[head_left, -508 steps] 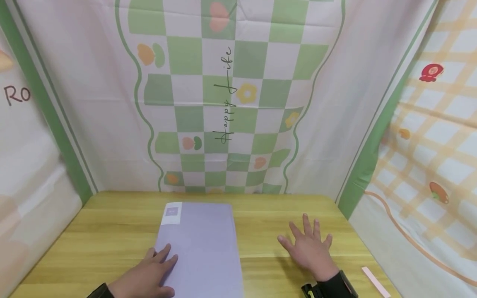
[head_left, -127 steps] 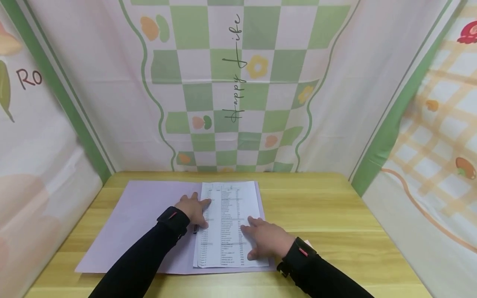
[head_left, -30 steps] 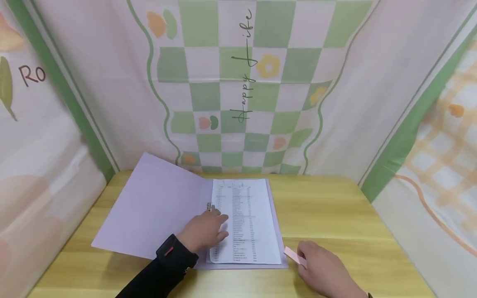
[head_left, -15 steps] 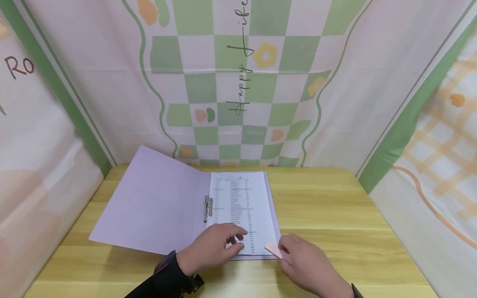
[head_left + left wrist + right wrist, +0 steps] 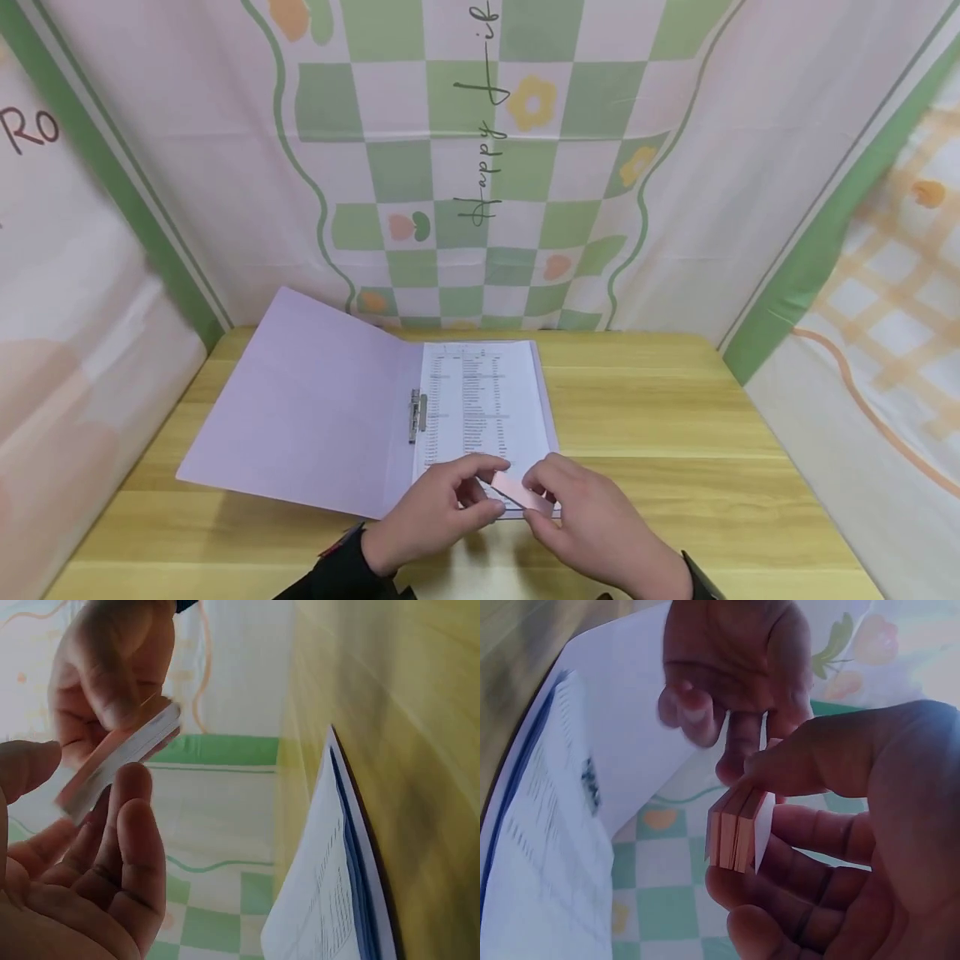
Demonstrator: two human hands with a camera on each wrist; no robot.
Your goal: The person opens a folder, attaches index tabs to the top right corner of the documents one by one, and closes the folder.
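A small, pale-pink, oblong pad of layered slips (image 5: 523,493) is held above the near part of the white printed sheets (image 5: 480,400), pinched between thumb and fingers of the right hand (image 5: 600,525). The left hand (image 5: 438,510), fingers loosely bent and thumb apart, lies beside the pad's left end; contact cannot be told. The sheets rest in an open lilac folder (image 5: 307,408), cover tilted up at left, metal clip (image 5: 417,417) near its fold, on a yellowish wood-grain table (image 5: 652,408).

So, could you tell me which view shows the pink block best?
The right wrist view: the pink block is close, its layered end facing the camera. The left wrist view shows its long side, somewhat blurred; the head view, a pink face, but small.
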